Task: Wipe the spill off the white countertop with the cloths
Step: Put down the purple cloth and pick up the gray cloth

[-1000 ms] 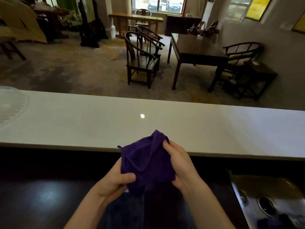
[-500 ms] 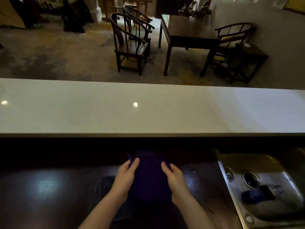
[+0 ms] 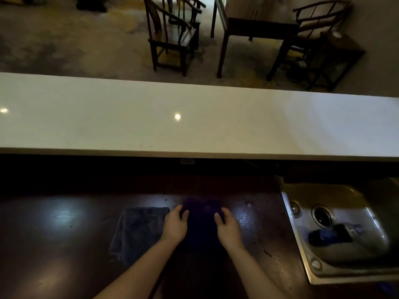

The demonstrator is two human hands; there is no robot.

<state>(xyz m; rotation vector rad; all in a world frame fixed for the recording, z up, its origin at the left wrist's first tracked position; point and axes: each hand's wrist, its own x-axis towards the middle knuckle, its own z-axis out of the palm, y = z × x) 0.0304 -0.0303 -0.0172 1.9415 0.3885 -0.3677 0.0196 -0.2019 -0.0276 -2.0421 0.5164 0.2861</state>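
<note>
purple cloth (image 3: 201,221): lying on the dark lower counter (image 3: 54,244), in deep shadow, between the two hands; its far edge reaches a little past the fingertips.
left hand (image 3: 174,225): palm down at the cloth's left edge, fingers curled onto that edge; the grip looks closed on the purple cloth, thumb tucked out of sight.
right hand (image 3: 228,228): mirrors the left on the cloth's right edge, fingers bent over the fabric and pinching it.
grey cloth (image 3: 138,231): spread flat and rumpled on the same dark counter, just left of the left hand, its right edge touching or slipping under the wrist; i cannot tell which.
white counter (image 3: 129,121): a long raised slab running across the room beyond the hands, well apart from both cloths; two small ceiling-light glints on it; any spill is too faint to make out.
sink (image 3: 302,244): steel basin set in at the right, with a dark blue-capped bottle (image 3: 332,234) lying on its side inside.
beyond: dark wooden chairs (image 3: 172,35) and a table (image 3: 254,24) on the floor.
</note>
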